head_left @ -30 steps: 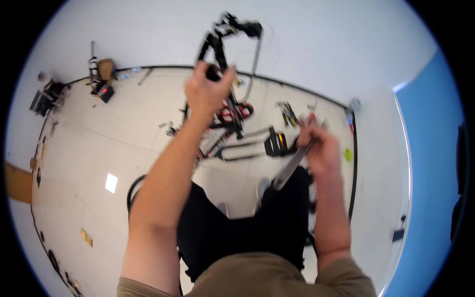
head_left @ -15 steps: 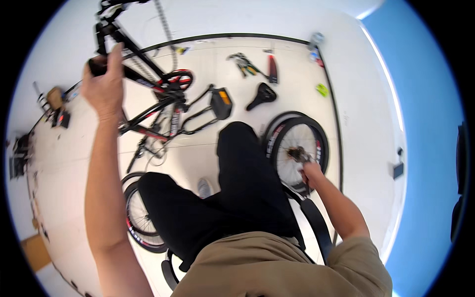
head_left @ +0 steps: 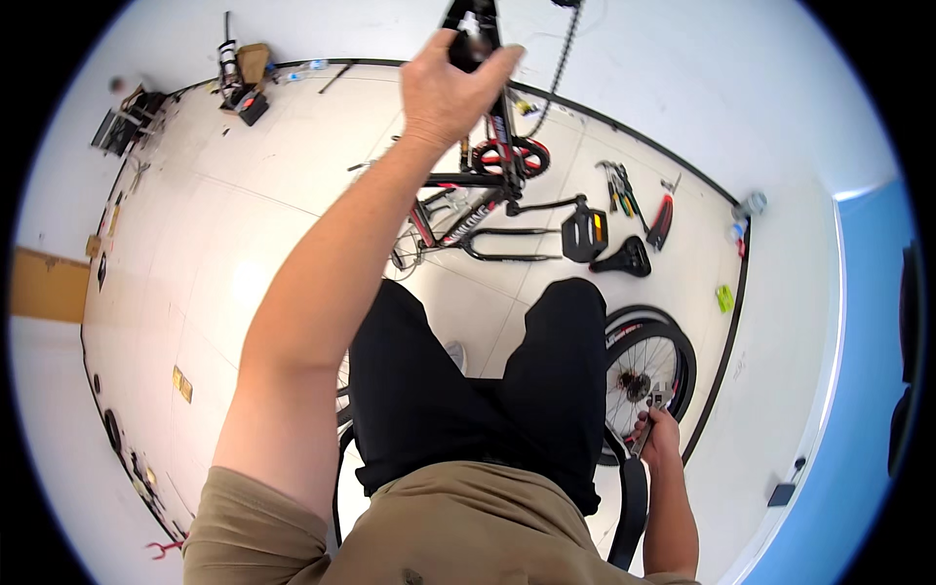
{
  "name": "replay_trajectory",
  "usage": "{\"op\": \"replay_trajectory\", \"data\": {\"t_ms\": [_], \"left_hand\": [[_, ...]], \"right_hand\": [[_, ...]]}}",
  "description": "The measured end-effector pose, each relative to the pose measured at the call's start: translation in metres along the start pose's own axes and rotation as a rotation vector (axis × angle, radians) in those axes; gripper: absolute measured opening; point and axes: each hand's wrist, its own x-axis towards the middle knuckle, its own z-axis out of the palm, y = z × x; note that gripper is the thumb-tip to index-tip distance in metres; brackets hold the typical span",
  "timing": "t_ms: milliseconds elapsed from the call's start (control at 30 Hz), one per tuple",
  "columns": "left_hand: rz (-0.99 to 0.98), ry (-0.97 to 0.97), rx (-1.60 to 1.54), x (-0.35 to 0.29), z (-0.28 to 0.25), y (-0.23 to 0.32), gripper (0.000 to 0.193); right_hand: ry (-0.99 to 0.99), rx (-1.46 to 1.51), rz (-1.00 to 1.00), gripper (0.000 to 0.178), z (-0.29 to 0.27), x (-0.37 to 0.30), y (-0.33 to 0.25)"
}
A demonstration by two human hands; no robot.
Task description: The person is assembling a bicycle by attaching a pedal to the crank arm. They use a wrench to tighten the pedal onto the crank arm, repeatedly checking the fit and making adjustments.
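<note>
My left hand point(head_left: 444, 93) is raised at the top, its thumb and fingers wrapped round the black end of a bicycle frame point(head_left: 499, 132). The upturned frame has its red-and-black chainring point(head_left: 531, 156) and a black pedal point(head_left: 585, 234) with an orange reflector facing me. A loose chain point(head_left: 565, 54) hangs beside it. Low on the right, my right hand point(head_left: 661, 436) is closed on an adjustable wrench point(head_left: 657, 398), jaws upward. Behind that wrench, two bicycle wheels point(head_left: 685, 366) lie overlapped, a cassette showing at one hub.
A black saddle point(head_left: 624, 257), a red-and-black mudguard point(head_left: 663, 222) and several hand tools point(head_left: 620, 190) lie on the floor at right. I sit on a chair with black armrests point(head_left: 630, 507). Boxes and parts point(head_left: 252, 73) stand by the far-left wall. Plastic bottles point(head_left: 751, 205) stand at the right wall.
The view has swung left, so the frame and floor items appear farther right. My left hand still grips the frame. The wrench in my right hand now points up and shows clearly.
</note>
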Motion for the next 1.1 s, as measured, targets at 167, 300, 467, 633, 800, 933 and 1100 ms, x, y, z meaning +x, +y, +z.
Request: {"op": "replay_trajectory", "data": {"t_ms": [167, 300, 467, 633, 800, 933, 1100], "left_hand": [[-0.161, -0.226, -0.346, -0.003, 0.04, 0.006, 0.052], [-0.108, -0.012, -0.005, -0.014, 0.01, 0.014, 0.051], [-0.139, -0.045, -0.05, -0.016, -0.001, 0.019, 0.051], [-0.173, -0.073, -0.077, -0.01, -0.006, 0.016, 0.052], [-0.093, -0.036, 0.004, -0.006, 0.02, 0.004, 0.058], [-0.081, -0.129, -0.166, 0.004, 0.01, -0.036, 0.047], [-0.162, -0.217, -0.416, -0.001, 0.004, -0.023, 0.049]], "right_hand": [[0.024, -0.096, -0.031, 0.014, -0.029, -0.012, -0.005], [-0.016, -0.069, -0.085, 0.027, 0.008, -0.015, -0.026], [-0.138, 0.179, -0.133, 0.029, 0.039, -0.057, -0.076], [-0.296, 0.275, -0.055, 0.03, 0.044, -0.085, -0.085], [-0.324, 0.384, 0.004, 0.023, 0.058, -0.112, -0.073], [-0.483, 0.617, 0.079, 0.024, 0.08, -0.115, -0.059], [-0.467, 0.62, 0.047, 0.018, 0.093, -0.115, -0.045]]}}
